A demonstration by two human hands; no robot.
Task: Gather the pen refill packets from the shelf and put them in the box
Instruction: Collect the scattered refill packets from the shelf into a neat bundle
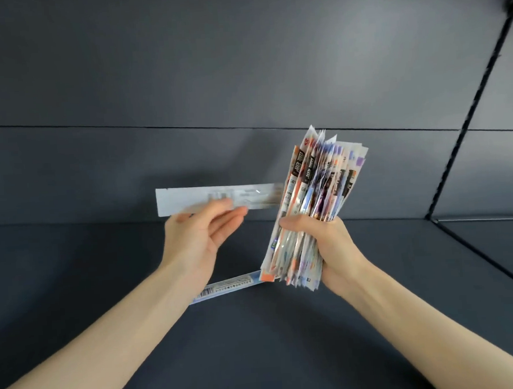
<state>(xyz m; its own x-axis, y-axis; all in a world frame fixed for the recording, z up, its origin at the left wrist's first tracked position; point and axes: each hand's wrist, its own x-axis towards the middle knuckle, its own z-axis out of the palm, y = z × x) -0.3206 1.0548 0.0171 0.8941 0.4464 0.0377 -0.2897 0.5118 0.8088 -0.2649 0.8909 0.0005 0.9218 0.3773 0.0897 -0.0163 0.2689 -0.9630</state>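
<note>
Widest of all, a dark grey shelf, backed by a panel of the same grey. Carries one flat packet, partly hidden behind the left forearm, long axis slanting from near left to far right, right end tucked under the bundle's foot. Shows a barcode and a line of small print on its white and blue face, too small to read.

Above the shelf, right of centre, a thick bundle of packets in the right hand. Stands nearly upright, long axis vertical, tops fanned and leaning slightly right. Gripped a little below the middle, fingers and thumb wrapped tight round it. Bears black, orange, blue and purple printing with bold lettering down the strips, blurred past reading.

To the left, level with the bundle's middle, a single white packet in the left hand. Lies level, long axis left to right, right end close to the bundle. Pinched at its lower edge between thumb and nearly straight fingers, palm toward the camera. Faint grey print, smeared by motion.
</note>
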